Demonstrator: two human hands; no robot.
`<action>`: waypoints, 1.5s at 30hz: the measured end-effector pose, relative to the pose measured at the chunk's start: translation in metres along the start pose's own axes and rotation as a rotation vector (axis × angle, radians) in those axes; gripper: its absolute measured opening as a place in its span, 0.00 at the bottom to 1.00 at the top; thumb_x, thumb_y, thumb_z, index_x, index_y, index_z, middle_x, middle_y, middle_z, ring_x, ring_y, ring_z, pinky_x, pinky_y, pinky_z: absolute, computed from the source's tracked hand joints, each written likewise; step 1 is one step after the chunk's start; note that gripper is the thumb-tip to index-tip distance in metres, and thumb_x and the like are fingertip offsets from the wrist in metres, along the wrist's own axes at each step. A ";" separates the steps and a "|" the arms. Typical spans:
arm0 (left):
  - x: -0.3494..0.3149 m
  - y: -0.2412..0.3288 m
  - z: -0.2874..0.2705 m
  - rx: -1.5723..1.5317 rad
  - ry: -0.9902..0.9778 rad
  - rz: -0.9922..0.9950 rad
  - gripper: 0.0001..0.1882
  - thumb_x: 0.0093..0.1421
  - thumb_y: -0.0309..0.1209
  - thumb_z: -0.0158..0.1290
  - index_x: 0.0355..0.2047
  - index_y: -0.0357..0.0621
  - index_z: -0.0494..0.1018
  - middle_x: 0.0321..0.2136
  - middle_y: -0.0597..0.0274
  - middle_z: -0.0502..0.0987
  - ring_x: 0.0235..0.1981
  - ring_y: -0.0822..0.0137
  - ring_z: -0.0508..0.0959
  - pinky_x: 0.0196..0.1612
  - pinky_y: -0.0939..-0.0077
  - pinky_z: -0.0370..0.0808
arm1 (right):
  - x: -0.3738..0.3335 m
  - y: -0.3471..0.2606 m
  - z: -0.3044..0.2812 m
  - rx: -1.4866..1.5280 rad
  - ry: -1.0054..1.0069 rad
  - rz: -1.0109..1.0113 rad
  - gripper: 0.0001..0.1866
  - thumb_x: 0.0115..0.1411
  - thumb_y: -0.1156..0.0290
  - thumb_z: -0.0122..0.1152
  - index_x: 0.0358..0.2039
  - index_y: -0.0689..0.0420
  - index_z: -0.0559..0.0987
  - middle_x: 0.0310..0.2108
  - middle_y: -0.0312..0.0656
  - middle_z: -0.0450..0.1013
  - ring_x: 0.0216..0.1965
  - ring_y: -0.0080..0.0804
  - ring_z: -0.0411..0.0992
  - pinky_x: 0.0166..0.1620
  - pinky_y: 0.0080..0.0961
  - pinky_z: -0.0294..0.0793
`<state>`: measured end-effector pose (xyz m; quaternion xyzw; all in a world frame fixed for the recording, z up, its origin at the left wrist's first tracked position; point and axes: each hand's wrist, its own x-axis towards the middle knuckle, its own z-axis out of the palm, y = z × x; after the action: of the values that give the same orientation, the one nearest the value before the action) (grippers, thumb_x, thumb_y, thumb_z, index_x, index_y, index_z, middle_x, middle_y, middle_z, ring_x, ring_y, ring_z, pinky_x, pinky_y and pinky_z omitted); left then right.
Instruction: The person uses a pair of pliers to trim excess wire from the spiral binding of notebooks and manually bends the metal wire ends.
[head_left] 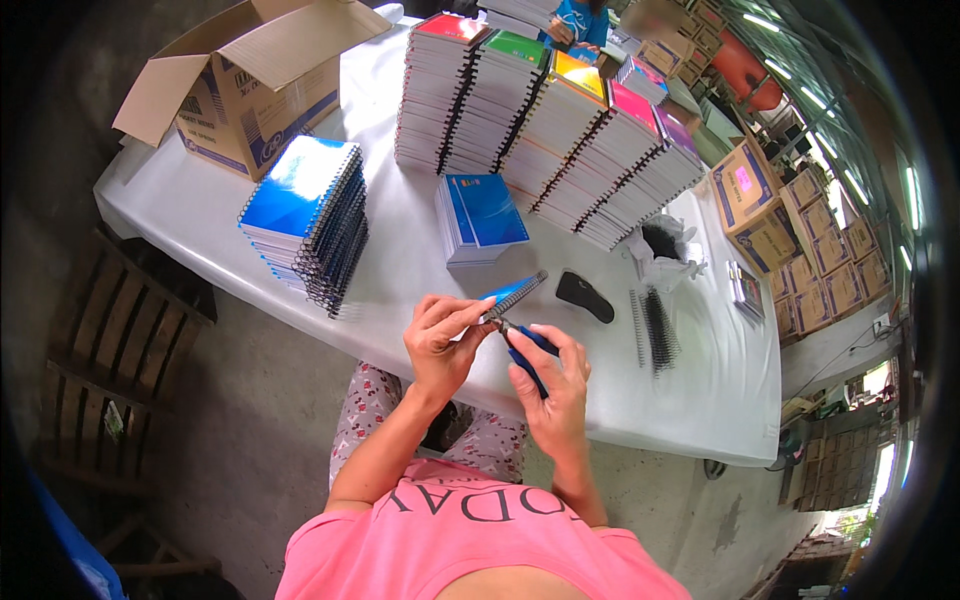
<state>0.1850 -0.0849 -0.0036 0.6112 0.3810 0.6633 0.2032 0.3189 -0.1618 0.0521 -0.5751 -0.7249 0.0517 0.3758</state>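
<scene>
My left hand [445, 340] is closed on a blue-covered notebook [508, 291] with a dark spiral coil along its edge, held up over the near side of the table. In my right hand [556, 390] is a pair of pliers [535, 358] with blue handles. The jaws meet the near end of the coil, close to my left fingertips. Whether they grip the wire is too small to tell. Beyond my hands stands a stack of blue-covered books [484, 212] with no coil visible. Farther left is a tall stack of coil-bound blue notebooks [305, 210].
Tall stacks of bound books [545, 125] with coloured covers line the far side. An open carton [255, 105] stands at the far left. Black coils [657, 330], a black oblong object [585, 297] and a plastic bag [665, 245] lie to the right. Another person [577, 25] is behind the stacks.
</scene>
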 end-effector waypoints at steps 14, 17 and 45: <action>-0.012 -0.006 0.004 -0.061 0.087 0.013 0.19 0.43 0.19 0.63 0.39 0.46 0.79 0.26 0.66 0.78 0.27 0.70 0.70 0.32 0.78 0.68 | -0.026 0.024 0.021 1.162 -0.287 0.470 0.20 0.65 0.61 0.48 0.55 0.56 0.68 0.42 0.45 0.70 0.43 0.33 0.70 0.47 0.24 0.67; -0.005 -0.004 0.000 -0.213 0.189 -0.252 0.19 0.49 0.20 0.62 0.44 0.41 0.76 0.30 0.68 0.75 0.28 0.77 0.69 0.31 0.84 0.67 | -0.033 0.051 0.019 0.396 -0.142 0.266 0.21 0.62 0.61 0.52 0.53 0.56 0.71 0.45 0.46 0.69 0.49 0.42 0.67 0.55 0.33 0.62; 0.107 -0.018 -0.165 0.468 0.430 -0.100 0.14 0.57 0.35 0.57 0.44 0.47 0.75 0.39 0.60 0.73 0.48 0.66 0.69 0.50 0.68 0.65 | 0.260 -0.067 0.159 0.448 -0.262 -0.298 0.18 0.55 0.57 0.64 0.41 0.56 0.81 0.35 0.44 0.78 0.37 0.26 0.74 0.44 0.22 0.71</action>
<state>0.0041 -0.0374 0.0591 0.4675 0.5870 0.6609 0.0044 0.1545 0.0998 0.0994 -0.3537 -0.8141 0.2281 0.4001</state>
